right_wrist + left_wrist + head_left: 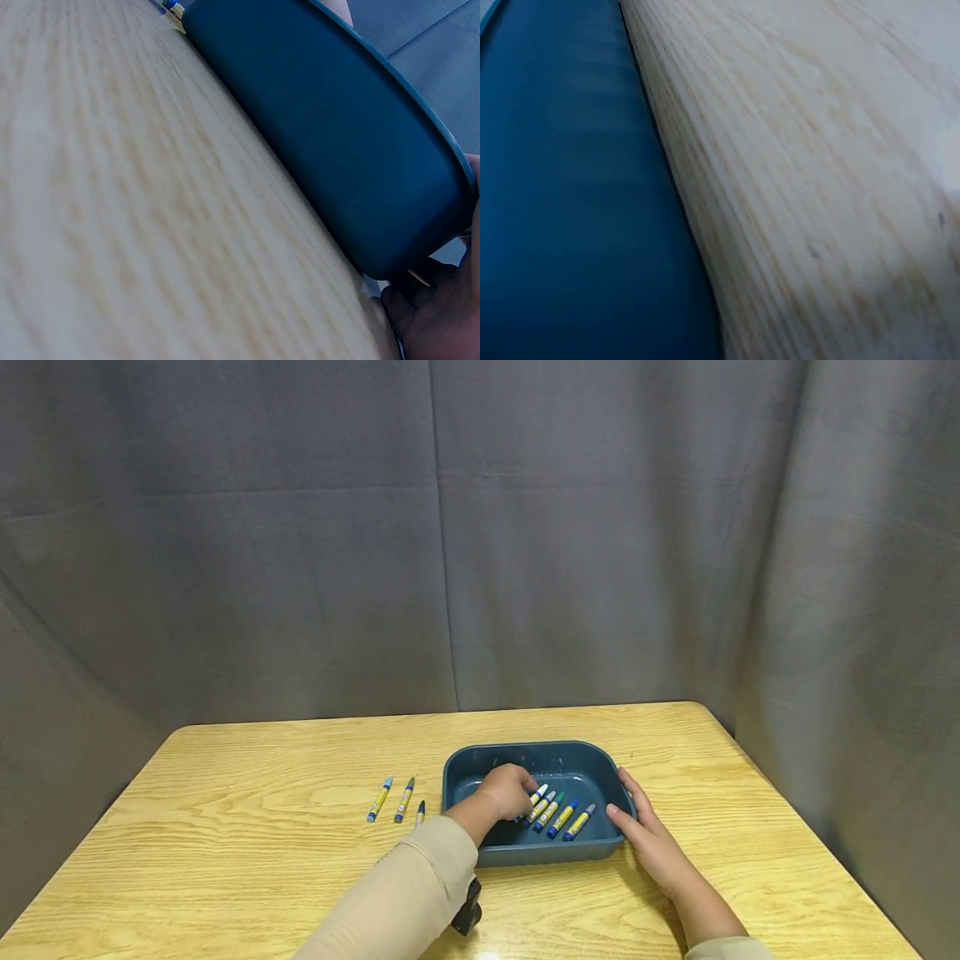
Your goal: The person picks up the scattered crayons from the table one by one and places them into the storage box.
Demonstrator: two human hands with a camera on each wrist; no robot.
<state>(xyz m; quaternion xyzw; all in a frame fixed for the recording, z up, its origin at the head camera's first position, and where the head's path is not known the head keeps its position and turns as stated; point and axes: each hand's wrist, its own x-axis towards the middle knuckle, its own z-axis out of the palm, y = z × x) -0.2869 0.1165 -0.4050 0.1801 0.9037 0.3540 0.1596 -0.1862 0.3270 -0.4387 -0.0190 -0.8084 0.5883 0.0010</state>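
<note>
Right hand (651, 837) grips the tub (551, 854) at 3 o'clock, left hand (506, 790) is inside near some crayons (549, 811), can't tell if those fingers hold any.

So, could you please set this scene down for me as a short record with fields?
Surface: wood-grain table
Container: dark teal tray, standing upright on the table
In the tray: at least five crayons lying side by side; the left hand may hide more
Outside the tray: three loose crayons to its left, one partly hidden by the sleeve
Left hand: inside the tray by the crayons; grip unclear
Right hand: holds the tray's right end
Backdrop: grey curtain
</note>
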